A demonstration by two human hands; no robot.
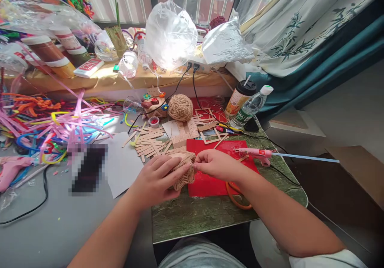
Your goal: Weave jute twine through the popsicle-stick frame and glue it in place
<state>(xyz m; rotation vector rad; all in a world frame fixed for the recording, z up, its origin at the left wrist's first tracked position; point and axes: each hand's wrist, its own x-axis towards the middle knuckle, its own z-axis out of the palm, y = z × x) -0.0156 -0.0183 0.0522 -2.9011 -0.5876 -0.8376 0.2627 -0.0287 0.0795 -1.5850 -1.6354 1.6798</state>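
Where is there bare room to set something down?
The grey table is mostly bare at front left, between the black cable and left forearm. The green table has a bare strip in front of the red sheet. It's crowded behind the twine-wrapped piece: wooden sticks, twine ball, and pink strips farther left.

Bright sun comes in through the big window (210, 0) at the back. A white curtain (318, 24) with green leaves hangs beside a blue-green curtain (291, 88). A yellowish ledge (102, 85) runs under the window, behind a green worktop (180, 224) and a gray worktop (33, 236).
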